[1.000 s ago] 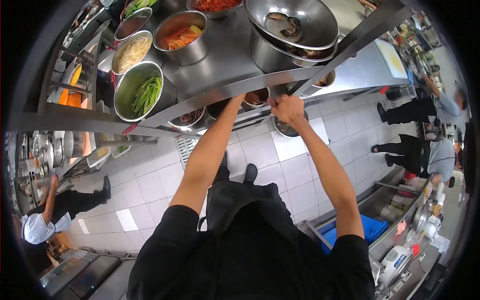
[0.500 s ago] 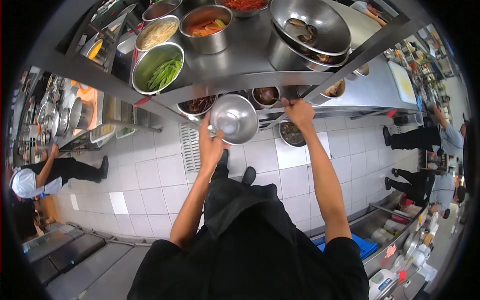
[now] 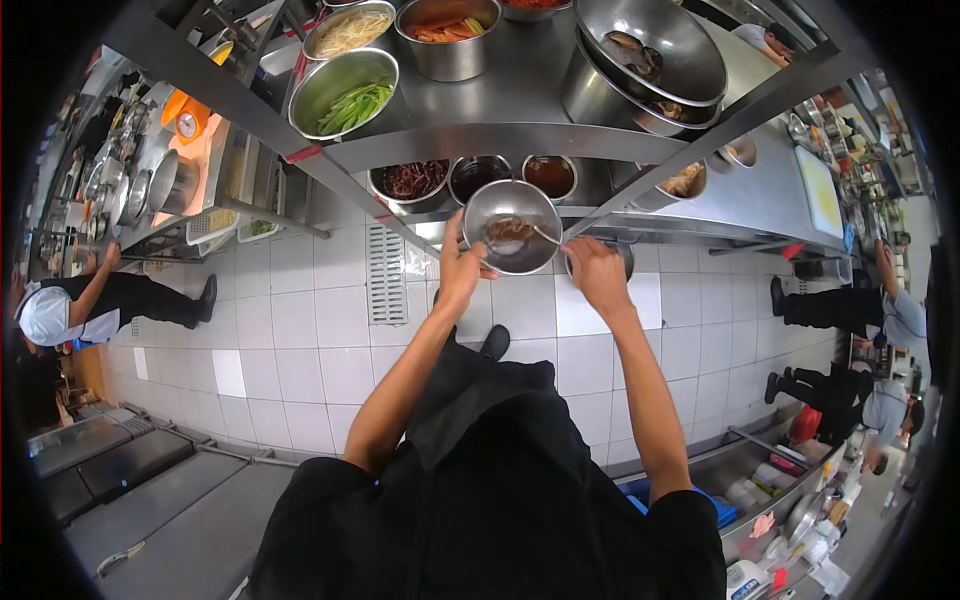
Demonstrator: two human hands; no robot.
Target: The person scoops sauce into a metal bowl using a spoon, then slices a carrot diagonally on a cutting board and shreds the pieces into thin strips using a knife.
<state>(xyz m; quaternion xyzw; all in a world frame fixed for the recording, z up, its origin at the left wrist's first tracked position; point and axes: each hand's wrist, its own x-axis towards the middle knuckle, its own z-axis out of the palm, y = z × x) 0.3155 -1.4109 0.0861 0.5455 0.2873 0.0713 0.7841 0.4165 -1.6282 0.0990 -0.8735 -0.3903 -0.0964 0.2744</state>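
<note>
My left hand (image 3: pixel 462 272) is closed on the near left side of a steel mixing bowl (image 3: pixel 486 208). Brown sauce (image 3: pixel 508 230) lies in the bottom of this bowl. With closed fingers, my right hand (image 3: pixel 598 274) grips the handle of a spoon (image 3: pixel 546 236) that reaches over the bowl's right side; its head is hard to make out against the sauce. Just beyond the bowl, under the shelf, stand a pot of reddish-brown sauce (image 3: pixel 550 177), a pot of very dark liquid (image 3: pixel 478 180) and a pot of dried red chilies (image 3: pixel 416 180).
The steel shelf (image 3: pixel 520 100) carries green vegetable strips (image 3: pixel 358 106), carrots (image 3: pixel 446 30) and a large bowl (image 3: pixel 672 60) with dark pieces. A shelf post (image 3: pixel 640 178) slants close by on the right. Co-workers stand at the left (image 3: pixel 140 300) and right (image 3: pixel 830 300).
My right hand has brought the spoon from the sauce pot to the bowl. Sauce is now in the bowl, which held none before. My left hand has moved the bowl rightward.
</note>
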